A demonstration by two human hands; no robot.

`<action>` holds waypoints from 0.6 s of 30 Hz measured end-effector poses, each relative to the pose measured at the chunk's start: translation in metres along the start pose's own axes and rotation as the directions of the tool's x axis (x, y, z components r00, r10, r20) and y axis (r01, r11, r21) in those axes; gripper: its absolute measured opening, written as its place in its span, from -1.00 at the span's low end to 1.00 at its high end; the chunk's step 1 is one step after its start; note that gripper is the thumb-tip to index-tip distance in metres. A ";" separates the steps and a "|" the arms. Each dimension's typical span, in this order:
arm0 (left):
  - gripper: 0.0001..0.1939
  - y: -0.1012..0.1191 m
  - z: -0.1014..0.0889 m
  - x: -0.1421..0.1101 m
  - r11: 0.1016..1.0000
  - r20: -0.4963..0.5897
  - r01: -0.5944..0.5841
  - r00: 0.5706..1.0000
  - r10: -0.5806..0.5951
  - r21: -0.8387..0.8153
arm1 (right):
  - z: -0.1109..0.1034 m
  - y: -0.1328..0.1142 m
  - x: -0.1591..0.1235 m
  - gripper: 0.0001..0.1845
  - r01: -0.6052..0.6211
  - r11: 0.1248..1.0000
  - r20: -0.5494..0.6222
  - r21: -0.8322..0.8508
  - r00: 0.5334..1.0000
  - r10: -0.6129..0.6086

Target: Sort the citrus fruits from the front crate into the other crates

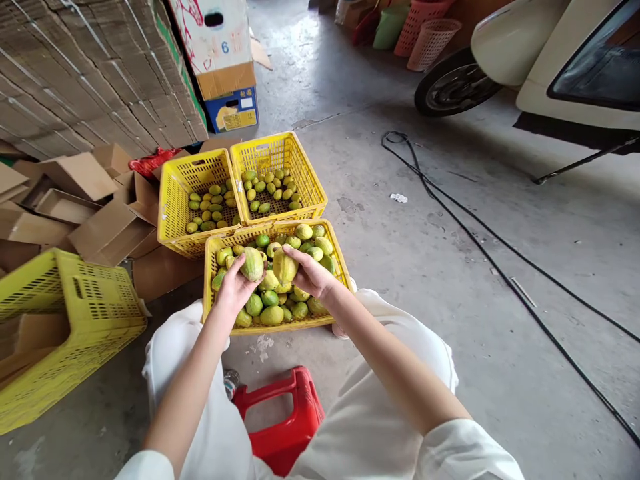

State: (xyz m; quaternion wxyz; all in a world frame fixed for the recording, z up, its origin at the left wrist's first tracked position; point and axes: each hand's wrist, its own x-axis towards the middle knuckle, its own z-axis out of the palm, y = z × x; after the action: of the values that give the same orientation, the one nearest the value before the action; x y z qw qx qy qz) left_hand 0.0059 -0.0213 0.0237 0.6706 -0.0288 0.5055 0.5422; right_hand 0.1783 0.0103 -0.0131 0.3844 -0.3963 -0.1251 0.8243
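Observation:
My left hand (237, 285) is closed around a round green-and-yellow fruit (253, 264) with faint stripes. In my right hand (311, 272) is a yellower, slightly ribbed fruit (285, 265), gripped between thumb and fingers. Both hands are above the front yellow crate (345, 283), side by side, the two fruits a little apart. That crate is full of similar green and yellow fruits (271, 315). Parts of the pile are hidden behind my hands.
Behind stand two yellow crates, the left one (173, 210) and the right one (313, 183), each with smaller fruits. A red stool (300, 427) is between my legs. Left are another crate (107, 300) and cardboard boxes (107, 227). A black cable (480, 247) crosses the floor near a scooter (545, 73).

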 end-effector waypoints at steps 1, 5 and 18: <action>-0.96 -0.001 -0.001 0.000 1.000 0.008 0.012 1.000 -0.012 0.010 | 0.000 0.001 0.001 -0.85 -0.003 1.000 -0.016 0.008 1.000 0.003; -0.89 -0.001 -0.002 0.000 0.999 0.011 0.048 0.999 -0.048 0.004 | -0.005 0.002 0.004 -0.83 -0.054 0.994 -0.079 0.094 0.995 0.062; -0.71 0.003 -0.003 -0.002 0.993 0.045 -0.035 0.998 0.040 -0.108 | 0.010 -0.012 -0.008 -0.61 -0.115 0.960 -0.068 0.256 0.988 0.137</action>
State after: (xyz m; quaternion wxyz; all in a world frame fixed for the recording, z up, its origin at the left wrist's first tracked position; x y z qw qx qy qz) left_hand 0.0017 -0.0232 0.0252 0.6693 -0.0425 0.4602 0.5817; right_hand 0.1804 0.0130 0.0043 0.3832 -0.3863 0.0224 0.8387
